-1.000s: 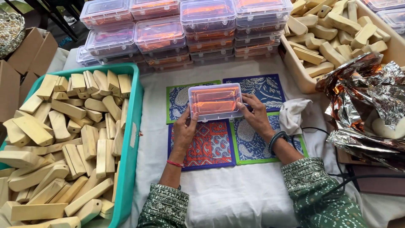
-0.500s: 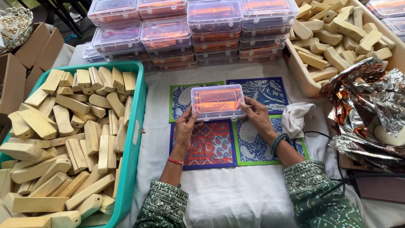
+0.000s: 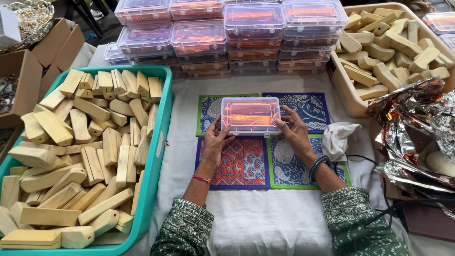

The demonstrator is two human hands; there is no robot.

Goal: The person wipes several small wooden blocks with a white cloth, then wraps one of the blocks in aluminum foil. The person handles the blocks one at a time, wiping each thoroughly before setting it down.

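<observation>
A clear plastic box (image 3: 250, 116) with orange foil inside is held between both hands, just above four patterned cloth squares (image 3: 244, 163) on the white-covered table. My left hand (image 3: 216, 142) grips its left end. My right hand (image 3: 294, 132) grips its right end. The lid looks closed.
A teal tray (image 3: 159, 142) of pale wooden blocks fills the left. Stacks of similar clear boxes (image 3: 227, 38) line the back. A beige crate (image 3: 343, 95) of wooden pieces stands back right. Crumpled copper foil (image 3: 417, 123) and a white cloth (image 3: 339, 132) lie right.
The box and both hands have stayed together with little motion; the view has shifted, so everything sits a bit lower and further right in the picture.
</observation>
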